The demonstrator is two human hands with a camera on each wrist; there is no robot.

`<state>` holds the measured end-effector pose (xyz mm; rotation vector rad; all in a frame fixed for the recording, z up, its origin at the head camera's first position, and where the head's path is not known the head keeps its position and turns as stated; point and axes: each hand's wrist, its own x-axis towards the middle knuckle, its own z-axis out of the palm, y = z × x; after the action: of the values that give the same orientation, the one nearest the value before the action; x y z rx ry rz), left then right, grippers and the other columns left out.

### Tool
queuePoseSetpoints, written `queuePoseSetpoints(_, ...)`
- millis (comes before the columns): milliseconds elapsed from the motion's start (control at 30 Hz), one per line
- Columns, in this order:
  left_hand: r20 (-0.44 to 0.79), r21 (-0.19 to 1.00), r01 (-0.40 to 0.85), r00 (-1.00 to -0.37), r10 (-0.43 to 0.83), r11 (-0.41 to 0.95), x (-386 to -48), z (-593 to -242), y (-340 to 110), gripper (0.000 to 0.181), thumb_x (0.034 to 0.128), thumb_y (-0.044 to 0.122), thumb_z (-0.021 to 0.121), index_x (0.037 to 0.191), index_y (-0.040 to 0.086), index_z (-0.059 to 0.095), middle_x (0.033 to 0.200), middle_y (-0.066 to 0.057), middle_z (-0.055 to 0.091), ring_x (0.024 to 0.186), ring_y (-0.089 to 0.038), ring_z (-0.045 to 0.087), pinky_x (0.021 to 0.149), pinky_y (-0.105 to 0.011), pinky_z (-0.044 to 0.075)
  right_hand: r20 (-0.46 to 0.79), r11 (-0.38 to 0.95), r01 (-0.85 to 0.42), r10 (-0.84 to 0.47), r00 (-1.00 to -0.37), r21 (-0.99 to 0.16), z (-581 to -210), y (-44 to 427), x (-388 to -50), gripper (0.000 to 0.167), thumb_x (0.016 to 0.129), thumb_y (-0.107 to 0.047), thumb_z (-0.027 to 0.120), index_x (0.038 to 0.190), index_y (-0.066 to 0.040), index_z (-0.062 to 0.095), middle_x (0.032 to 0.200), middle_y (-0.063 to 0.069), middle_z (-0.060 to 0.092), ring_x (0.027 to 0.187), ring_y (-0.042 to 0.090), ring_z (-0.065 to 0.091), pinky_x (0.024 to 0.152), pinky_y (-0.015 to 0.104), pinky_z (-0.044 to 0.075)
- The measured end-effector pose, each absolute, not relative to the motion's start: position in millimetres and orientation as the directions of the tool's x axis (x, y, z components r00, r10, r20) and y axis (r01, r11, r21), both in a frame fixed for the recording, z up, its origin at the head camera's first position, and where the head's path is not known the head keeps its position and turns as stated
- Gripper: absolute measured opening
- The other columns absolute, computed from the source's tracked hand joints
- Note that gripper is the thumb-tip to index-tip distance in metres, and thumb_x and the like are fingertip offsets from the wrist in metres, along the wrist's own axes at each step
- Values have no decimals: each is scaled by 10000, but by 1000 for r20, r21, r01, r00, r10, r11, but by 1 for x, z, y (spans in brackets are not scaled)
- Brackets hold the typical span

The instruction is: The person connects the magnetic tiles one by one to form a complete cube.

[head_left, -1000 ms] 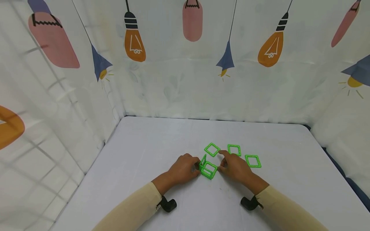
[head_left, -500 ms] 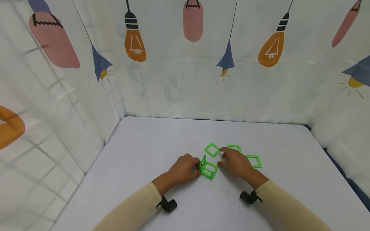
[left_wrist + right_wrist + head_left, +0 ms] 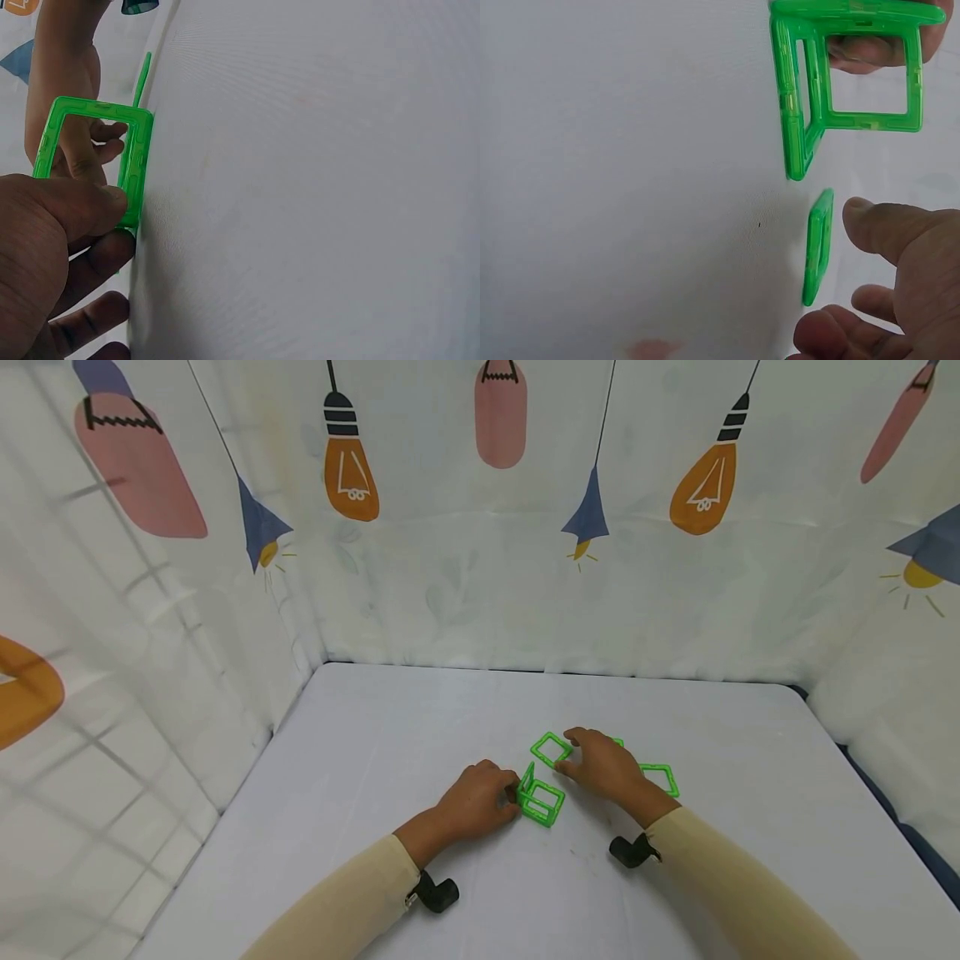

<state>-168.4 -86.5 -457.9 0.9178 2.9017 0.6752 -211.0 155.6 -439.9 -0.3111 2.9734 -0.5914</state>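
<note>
On the table, green magnetic square tiles are joined into an angled structure, with flat and upright frames. My left hand pinches an upright tile at its edge, the thumb across the frame in the left wrist view. A loose green square tile lies flat just beyond the structure. My right hand hovers at that tile's right side, thumb and fingers apart. In the right wrist view, a gap separates the thumb from the loose tile.
Another green tile lies to the right, partly behind my right hand. A further tile is mostly hidden by that hand. The white table ends at a printed curtain at the back.
My right hand has left the structure's right side and moved away from me to the loose tile, covering more of the tile behind it. The left hand stays put.
</note>
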Motion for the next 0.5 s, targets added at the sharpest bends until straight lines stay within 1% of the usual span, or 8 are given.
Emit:
queuePoseSetpoints(133,107,411,546,-824,556,730,-168,-458,-86,97,914,234,782,977,213,711,900,155,677,991,-119,581,895,-354,474,-72,915,-157,-197,-978,-371,-443,153,-215,631,911,-414,780,1418,-96,579,1266,81,664,1149,278,628,864,485,531)
queuePoseSetpoints(333,108,412,547,-824,557,729,-169,-459,-86,93,918,238,778,978,212,712,902,153,679,994,-122,586,899,-360,477,-76,929,-159,-195,-978,-335,-446,151,-219,656,889,-435,798,1406,-91,586,1224,61,671,1060,231,636,805,454,536)
queuePoseSetpoints(500,98,414,541,-826,555,732,-169,-459,-86,91,918,242,778,976,216,714,901,150,675,993,-121,584,898,-364,478,-72,929,-159,-194,-978,-335,-448,151,-222,651,878,-445,807,1388,-96,605,1218,68,662,1085,239,630,831,473,534)
